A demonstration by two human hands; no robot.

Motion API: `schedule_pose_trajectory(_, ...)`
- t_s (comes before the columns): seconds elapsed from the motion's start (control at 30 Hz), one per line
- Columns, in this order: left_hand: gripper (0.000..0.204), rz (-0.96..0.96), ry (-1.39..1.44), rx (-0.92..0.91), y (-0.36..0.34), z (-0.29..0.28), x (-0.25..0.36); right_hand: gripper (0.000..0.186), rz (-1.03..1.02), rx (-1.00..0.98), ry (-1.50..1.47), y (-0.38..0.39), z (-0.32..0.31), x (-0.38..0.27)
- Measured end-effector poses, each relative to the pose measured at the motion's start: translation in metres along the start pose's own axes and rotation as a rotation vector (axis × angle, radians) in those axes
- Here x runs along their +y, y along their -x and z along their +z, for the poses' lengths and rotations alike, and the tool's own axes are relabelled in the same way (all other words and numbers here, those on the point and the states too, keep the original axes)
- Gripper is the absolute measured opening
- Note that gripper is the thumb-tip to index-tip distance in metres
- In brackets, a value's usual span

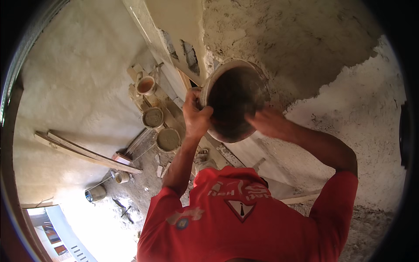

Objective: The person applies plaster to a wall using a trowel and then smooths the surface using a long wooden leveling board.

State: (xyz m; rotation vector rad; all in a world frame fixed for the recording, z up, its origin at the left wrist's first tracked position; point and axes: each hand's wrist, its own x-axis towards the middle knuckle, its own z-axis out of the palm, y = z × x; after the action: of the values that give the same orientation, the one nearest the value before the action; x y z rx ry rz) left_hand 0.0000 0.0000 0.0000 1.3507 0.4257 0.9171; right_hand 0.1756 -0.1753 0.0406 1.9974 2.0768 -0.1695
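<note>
A round, mud-stained bucket (pixel 227 78) is tipped with its dark inside facing me at the middle of the view. My left hand (pixel 197 111) grips its left rim, thumb over the edge. My right hand (pixel 267 118) is at the right part of the bucket's mouth, fingers blurred and partly lost against the dark interior, so their grip is unclear. Behind the bucket is a wall (pixel 288 48) with rough wet-looking plaster, pale and bare lower on the right.
Pails (pixel 146 87) and tubs of grey mix (pixel 167 140) stand along planks at left. Long boards (pixel 87 155) lean by the left wall; small containers (pixel 122 177) and rubble sit on the floor. A post (pixel 174 39) with broken render rises above. Bright opening at lower left.
</note>
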Motion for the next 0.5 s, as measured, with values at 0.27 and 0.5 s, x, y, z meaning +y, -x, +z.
schedule_pose_trajectory(0.27,0.032,0.030,0.012,-0.030,0.003,0.004,0.001,0.022,0.113,0.240,-0.013,-0.001,-0.026,0.005)
schedule_pose_trajectory(0.5,0.029,0.001,-0.083,-0.004,0.005,0.006,-0.002,0.021,0.010,0.180,-0.058,0.013,-0.008,0.001)
